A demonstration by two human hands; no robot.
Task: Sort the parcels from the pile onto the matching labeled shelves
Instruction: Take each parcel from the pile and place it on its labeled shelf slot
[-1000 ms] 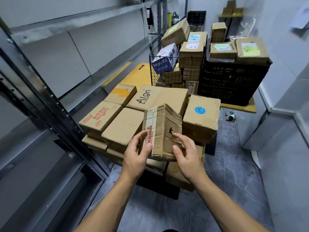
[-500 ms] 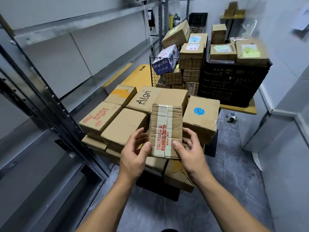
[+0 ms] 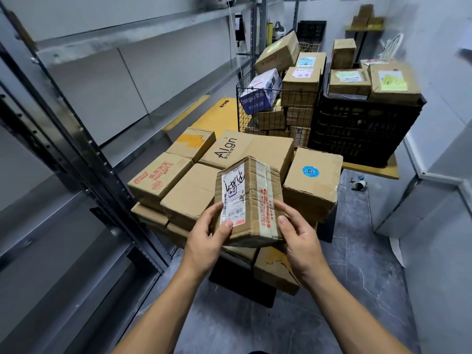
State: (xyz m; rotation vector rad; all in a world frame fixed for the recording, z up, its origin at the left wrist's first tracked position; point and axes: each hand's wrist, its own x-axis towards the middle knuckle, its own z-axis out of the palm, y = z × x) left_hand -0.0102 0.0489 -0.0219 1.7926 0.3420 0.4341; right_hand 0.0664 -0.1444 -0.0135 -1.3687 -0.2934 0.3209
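Hidden: my fingers under the parcel; the small print on its label is too fine to read; the lower boxes of the pile are covered.
Around: pile just behind the parcel at centre; wire basket and black crate full of boxes at upper right; metal shelves along the left.
In the way: the parcel covers the pile's near boxes.
Parcel: creased brown carton, clear tape, white label with black handwriting, red print; tilted, mid-frame, held above the pile.
Left hand: grips the lower left corner, thumb on the label.
Right hand: grips the lower right edge, thumb on top.
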